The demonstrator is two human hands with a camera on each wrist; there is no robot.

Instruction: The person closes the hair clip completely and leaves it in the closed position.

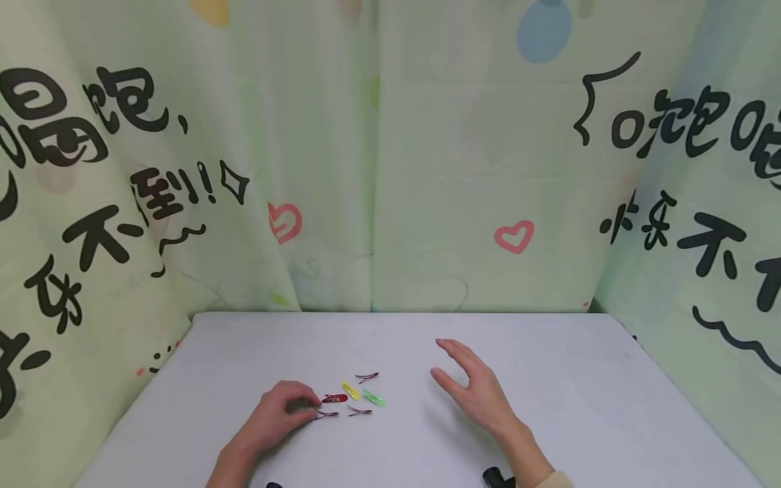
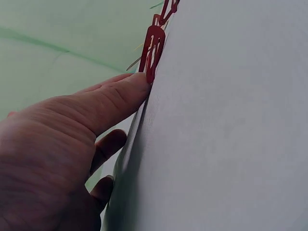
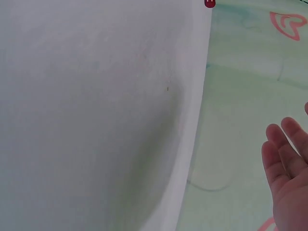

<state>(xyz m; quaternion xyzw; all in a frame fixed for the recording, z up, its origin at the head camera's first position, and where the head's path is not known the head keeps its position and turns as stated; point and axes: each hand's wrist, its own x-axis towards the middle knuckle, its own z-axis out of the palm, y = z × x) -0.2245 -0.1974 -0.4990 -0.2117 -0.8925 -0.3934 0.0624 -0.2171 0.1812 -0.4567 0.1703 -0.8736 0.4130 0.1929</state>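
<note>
My left hand (image 1: 283, 413) reaches in from the left, low over the white table, with thumb and index fingertips right at a dark red hair clip (image 1: 327, 414). In the left wrist view the thumb tip overlaps the lower end of a red hair clip (image 2: 153, 50); I cannot tell whether the fingers pinch it. Just above, another red hair clip (image 1: 335, 398) lies close to the index fingertip. To the right my right hand (image 1: 478, 390) hovers, holding nothing, thumb apart from its straight fingers. The right wrist view shows part of this hand (image 3: 291, 168) too.
Right of the left hand lie a yellow hair clip (image 1: 350, 390), a green hair clip (image 1: 373, 398) and two dark red clips, one farther back (image 1: 367, 376), one nearer (image 1: 360, 411). Printed curtains (image 1: 427, 203) border the white table (image 1: 549, 352). A black object (image 1: 497, 478) shows near the right forearm.
</note>
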